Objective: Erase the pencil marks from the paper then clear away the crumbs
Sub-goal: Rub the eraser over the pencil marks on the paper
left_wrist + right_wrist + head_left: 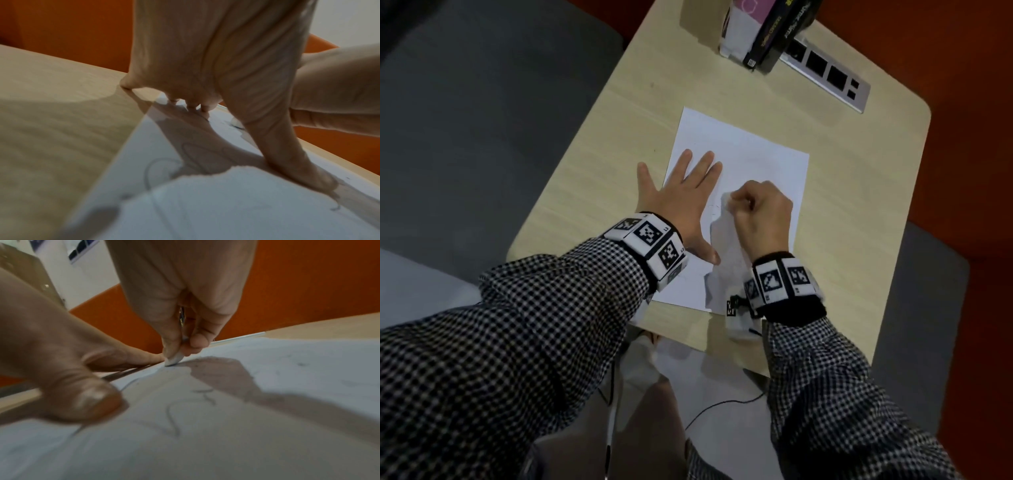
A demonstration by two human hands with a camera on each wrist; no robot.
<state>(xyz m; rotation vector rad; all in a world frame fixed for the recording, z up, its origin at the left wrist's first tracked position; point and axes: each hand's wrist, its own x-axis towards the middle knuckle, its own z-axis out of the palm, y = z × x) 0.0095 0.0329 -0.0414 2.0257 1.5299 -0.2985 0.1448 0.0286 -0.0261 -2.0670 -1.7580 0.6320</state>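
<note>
A white sheet of paper [750,150] lies on the light wooden table [599,144]. My left hand [681,198] presses flat on its left edge, fingers spread and straight; the left wrist view shows the fingertips [192,105] on the sheet. My right hand [756,209] is curled into a fist over the middle of the paper. In the right wrist view its thumb and fingers pinch a small white eraser [174,360] whose tip touches the sheet. Curved pencil marks [174,415] remain just in front of it. A crumpled white tissue [722,250] lies under the right hand and wrist.
Upright books [774,31] and a white and pink box [736,27] stand at the table's far edge, beside a silver power strip [825,72]. A small white object with a cable [743,329] sits at the near edge. Grey seats flank the table.
</note>
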